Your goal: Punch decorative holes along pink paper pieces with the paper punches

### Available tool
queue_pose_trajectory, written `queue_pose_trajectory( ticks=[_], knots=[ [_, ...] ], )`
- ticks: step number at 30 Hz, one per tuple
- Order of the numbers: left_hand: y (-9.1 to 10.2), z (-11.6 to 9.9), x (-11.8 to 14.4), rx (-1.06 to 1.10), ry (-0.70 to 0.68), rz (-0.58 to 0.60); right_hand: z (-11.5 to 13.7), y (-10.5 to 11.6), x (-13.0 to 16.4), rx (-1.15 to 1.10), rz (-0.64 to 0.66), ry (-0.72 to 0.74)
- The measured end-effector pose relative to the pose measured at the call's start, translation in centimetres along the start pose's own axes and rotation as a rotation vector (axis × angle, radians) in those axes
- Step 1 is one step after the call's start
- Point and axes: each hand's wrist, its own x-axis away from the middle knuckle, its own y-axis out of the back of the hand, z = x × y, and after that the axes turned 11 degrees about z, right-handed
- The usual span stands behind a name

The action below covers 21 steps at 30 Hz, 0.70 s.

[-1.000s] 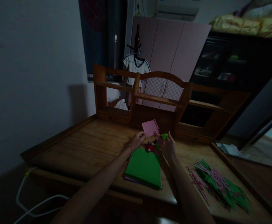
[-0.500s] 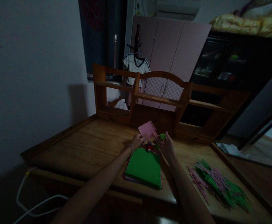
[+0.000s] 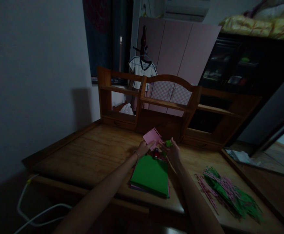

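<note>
My left hand (image 3: 143, 149) pinches the lower edge of a small pink paper sheet (image 3: 151, 136) with punched holes along its right side, held above the desk. My right hand (image 3: 172, 152) holds a small green punch (image 3: 168, 143) right beside that punched edge. Just below the hands sits a small red object (image 3: 156, 153) and a stack of coloured sheets with a green sheet on top (image 3: 149, 175), lying on the wooden desk (image 3: 93, 156).
A heap of green and pink punched strips (image 3: 227, 191) lies at the desk's right. A wooden shelf unit (image 3: 166, 104) stands along the desk's back edge. A white cable (image 3: 32, 208) hangs off the left front corner. Wardrobes and a cabinet stand behind.
Both hands have drifted slightly left and down; the pink sheet has tilted and lowered, and the green punch has come closer to its punched edge.
</note>
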Motion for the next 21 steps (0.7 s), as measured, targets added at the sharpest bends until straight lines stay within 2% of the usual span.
queue_pose_trajectory(
  ticks=[21],
  knots=[
    [-0.3,-2.1,1.1,0.072,0.024,-0.023,-0.3,0.3,-0.1,0.042,-0.006,-0.010]
  ],
)
